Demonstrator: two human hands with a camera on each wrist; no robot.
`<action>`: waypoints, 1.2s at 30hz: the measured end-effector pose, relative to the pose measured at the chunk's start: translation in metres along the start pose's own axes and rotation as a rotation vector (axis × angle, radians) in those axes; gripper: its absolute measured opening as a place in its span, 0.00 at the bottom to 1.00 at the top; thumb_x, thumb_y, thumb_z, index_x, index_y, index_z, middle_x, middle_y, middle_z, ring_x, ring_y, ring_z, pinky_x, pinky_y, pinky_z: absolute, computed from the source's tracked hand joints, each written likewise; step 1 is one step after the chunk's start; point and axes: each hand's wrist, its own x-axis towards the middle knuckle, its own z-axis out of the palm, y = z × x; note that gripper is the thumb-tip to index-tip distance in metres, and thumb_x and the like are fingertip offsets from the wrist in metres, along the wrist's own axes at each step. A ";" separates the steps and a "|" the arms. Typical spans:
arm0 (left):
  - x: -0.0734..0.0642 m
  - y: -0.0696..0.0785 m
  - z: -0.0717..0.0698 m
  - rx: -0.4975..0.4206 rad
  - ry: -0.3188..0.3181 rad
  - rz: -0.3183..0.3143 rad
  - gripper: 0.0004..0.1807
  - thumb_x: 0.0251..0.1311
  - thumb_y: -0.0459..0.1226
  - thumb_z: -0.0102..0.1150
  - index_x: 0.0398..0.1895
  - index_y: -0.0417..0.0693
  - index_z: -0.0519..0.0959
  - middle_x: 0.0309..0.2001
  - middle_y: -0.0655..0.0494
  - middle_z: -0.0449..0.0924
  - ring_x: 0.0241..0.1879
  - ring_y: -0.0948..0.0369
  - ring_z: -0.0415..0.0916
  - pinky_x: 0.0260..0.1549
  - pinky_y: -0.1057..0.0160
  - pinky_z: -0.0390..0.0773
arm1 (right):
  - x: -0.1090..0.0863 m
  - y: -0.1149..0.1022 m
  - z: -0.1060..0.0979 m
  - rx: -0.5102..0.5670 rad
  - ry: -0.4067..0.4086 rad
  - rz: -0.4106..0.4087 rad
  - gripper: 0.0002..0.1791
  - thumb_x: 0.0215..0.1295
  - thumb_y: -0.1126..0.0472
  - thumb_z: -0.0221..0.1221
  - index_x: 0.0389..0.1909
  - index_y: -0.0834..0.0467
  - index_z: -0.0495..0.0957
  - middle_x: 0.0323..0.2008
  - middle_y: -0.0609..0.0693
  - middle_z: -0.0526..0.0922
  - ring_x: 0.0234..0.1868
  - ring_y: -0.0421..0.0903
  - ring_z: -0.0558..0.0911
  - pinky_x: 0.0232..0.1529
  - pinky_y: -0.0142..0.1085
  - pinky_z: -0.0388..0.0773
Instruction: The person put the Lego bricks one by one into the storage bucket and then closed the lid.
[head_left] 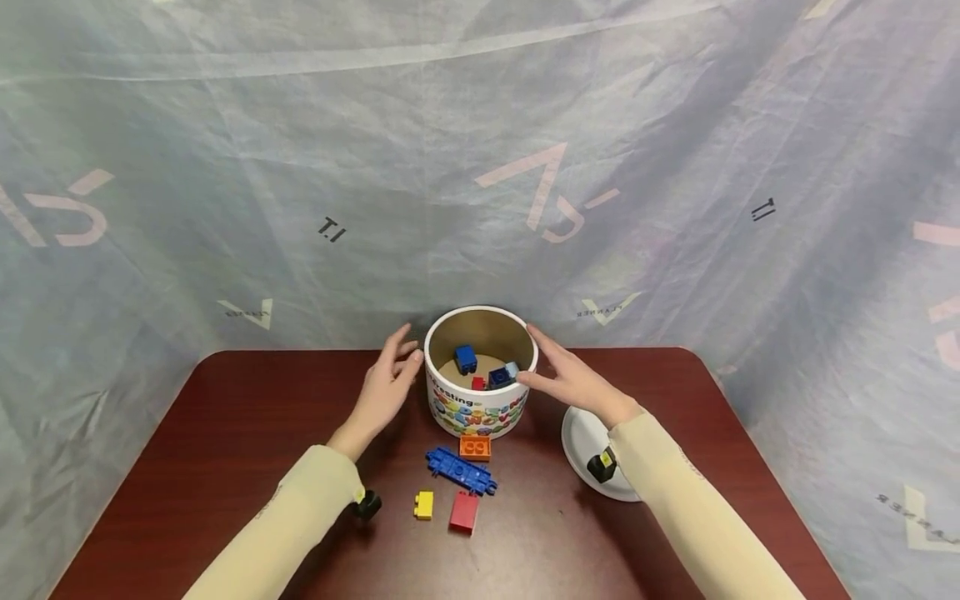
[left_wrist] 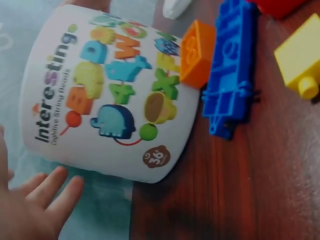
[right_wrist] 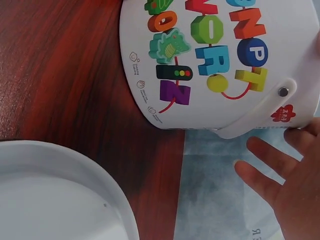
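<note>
A white round bucket printed with colourful letters and "Interesting" stands upright near the table's back edge, uncovered at the top. Inside it lie a blue toy brick, a dark blue brick, a small red piece and a light blue piece. My left hand is just left of the bucket, its fingers extended and holding nothing. On the other side, my right hand has its thumb and fingertips right at the rim, with several fingers spread straight beside the white handle.
In front of the bucket lie an orange brick, a long blue toy base, a yellow brick and a red brick. A round white dish-like lid rests under the right forearm. Behind the table hangs a grey curtain.
</note>
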 end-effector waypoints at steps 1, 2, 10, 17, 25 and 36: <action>-0.002 0.001 -0.004 -0.005 0.027 -0.011 0.31 0.80 0.44 0.52 0.81 0.48 0.60 0.68 0.37 0.74 0.59 0.44 0.82 0.54 0.46 0.83 | 0.000 -0.001 0.001 0.002 0.000 0.001 0.54 0.72 0.37 0.62 0.86 0.49 0.42 0.84 0.51 0.46 0.82 0.54 0.52 0.75 0.58 0.62; -0.005 0.001 -0.007 -0.012 0.050 -0.027 0.29 0.80 0.44 0.51 0.80 0.47 0.63 0.67 0.38 0.76 0.57 0.44 0.83 0.51 0.47 0.84 | 0.000 -0.001 0.002 0.002 -0.001 0.001 0.53 0.72 0.37 0.61 0.86 0.48 0.41 0.84 0.51 0.46 0.82 0.54 0.52 0.75 0.58 0.61; -0.044 -0.014 -0.018 0.117 0.012 -0.033 0.14 0.75 0.40 0.60 0.56 0.45 0.84 0.44 0.48 0.89 0.42 0.51 0.86 0.40 0.60 0.84 | 0.000 -0.002 0.003 0.009 -0.012 -0.006 0.53 0.73 0.38 0.60 0.86 0.49 0.41 0.84 0.50 0.45 0.82 0.54 0.54 0.74 0.57 0.64; -0.082 -0.027 -0.011 0.230 -0.176 -0.048 0.13 0.69 0.43 0.68 0.51 0.47 0.86 0.41 0.61 0.88 0.41 0.63 0.83 0.41 0.61 0.83 | 0.001 -0.002 0.001 0.045 -0.031 -0.024 0.52 0.74 0.40 0.61 0.86 0.51 0.40 0.84 0.51 0.45 0.80 0.55 0.58 0.69 0.56 0.71; -0.114 -0.038 -0.005 0.216 -0.330 0.080 0.15 0.65 0.47 0.72 0.50 0.51 0.86 0.42 0.63 0.87 0.41 0.66 0.81 0.40 0.63 0.82 | 0.001 -0.005 0.000 0.054 -0.038 -0.011 0.52 0.74 0.39 0.60 0.86 0.50 0.40 0.84 0.50 0.45 0.80 0.55 0.59 0.69 0.57 0.71; -0.137 -0.038 0.000 0.427 -0.394 0.197 0.19 0.57 0.56 0.75 0.49 0.63 0.85 0.46 0.72 0.82 0.46 0.68 0.73 0.45 0.56 0.72 | 0.000 -0.007 -0.001 0.012 -0.034 0.002 0.53 0.73 0.36 0.60 0.86 0.50 0.41 0.84 0.51 0.46 0.82 0.55 0.54 0.76 0.59 0.59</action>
